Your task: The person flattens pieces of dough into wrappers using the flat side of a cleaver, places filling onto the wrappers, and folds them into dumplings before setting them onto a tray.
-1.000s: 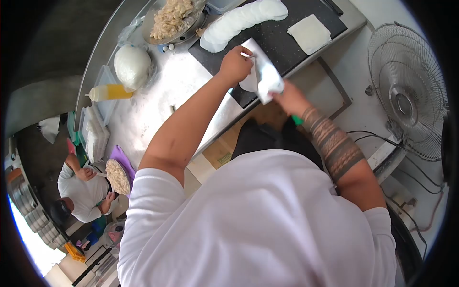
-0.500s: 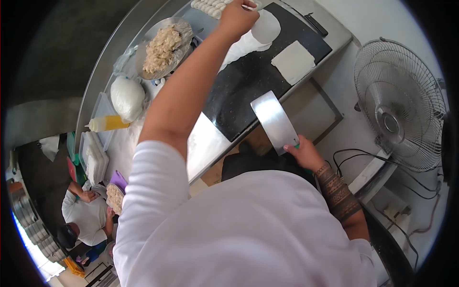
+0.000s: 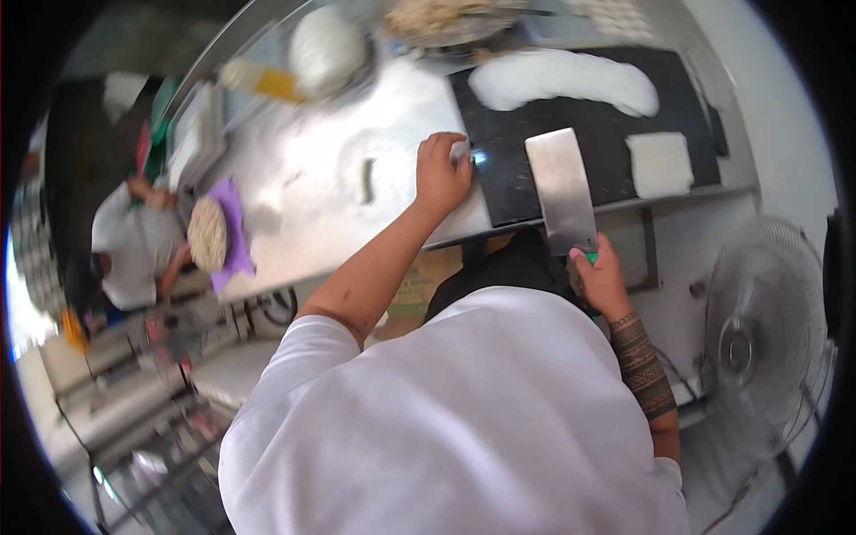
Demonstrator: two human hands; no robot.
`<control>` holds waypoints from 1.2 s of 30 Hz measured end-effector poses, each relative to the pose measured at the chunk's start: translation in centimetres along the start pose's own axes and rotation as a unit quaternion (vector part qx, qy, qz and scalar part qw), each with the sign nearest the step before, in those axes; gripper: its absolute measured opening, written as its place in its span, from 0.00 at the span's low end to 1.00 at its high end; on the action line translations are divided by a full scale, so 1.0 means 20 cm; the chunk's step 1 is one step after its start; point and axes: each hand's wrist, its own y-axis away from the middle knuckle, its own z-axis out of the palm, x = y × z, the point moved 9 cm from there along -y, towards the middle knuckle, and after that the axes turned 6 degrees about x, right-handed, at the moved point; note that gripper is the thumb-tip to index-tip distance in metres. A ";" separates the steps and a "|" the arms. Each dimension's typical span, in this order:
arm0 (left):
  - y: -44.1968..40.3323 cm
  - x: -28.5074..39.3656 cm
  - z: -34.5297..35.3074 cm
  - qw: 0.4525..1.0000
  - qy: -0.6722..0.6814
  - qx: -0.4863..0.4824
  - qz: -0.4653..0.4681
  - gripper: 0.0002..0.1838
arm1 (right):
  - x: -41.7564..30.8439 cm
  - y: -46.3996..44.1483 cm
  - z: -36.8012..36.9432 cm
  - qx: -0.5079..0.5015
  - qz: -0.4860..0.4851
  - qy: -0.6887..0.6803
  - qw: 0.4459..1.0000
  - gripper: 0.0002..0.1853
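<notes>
Across the metal table, a black board bears a curved white row of what looks like dough, and just off its near edge our right hand is closed round the green handle of the cleaver, which reaches over the board. Our left hand curls loosely by the board's left side, though we cannot tell if it pinches anything; we should keep it clear of the blade

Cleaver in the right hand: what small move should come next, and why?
Probably reach the left hand to the pale piece: it lies nearby on the table, while the right hand already holds the cleaver at the board. Whether the left hand holds anything is unclear.
</notes>
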 end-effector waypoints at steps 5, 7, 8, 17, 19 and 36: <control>0.33 -0.43 -0.63 0.962 -0.164 0.148 -0.163 0.29 | -0.54 -0.22 0.45 -0.125 -0.192 0.143 0.963 0.16; 0.43 -0.61 -0.71 0.938 -0.142 0.188 -0.253 0.31 | -0.70 -0.28 0.69 -0.182 -0.238 0.215 0.930 0.16; 0.46 -0.68 -0.69 0.935 -0.113 0.172 -0.288 0.32 | -0.78 -0.30 0.81 -0.201 -0.261 0.258 0.908 0.16; 0.47 -0.82 -0.76 0.949 -0.060 0.151 -0.270 0.16 | -1.19 -0.33 1.62 -0.273 -0.436 0.421 0.747 0.14; 0.47 -0.83 -0.78 0.955 -0.064 0.143 -0.253 0.16 | -1.22 -0.30 1.69 -0.284 -0.441 0.447 0.724 0.14; 0.15 -0.36 -0.56 0.992 0.082 -0.056 -0.073 0.15 | -0.64 -0.23 0.62 0.008 -0.113 0.149 0.982 0.20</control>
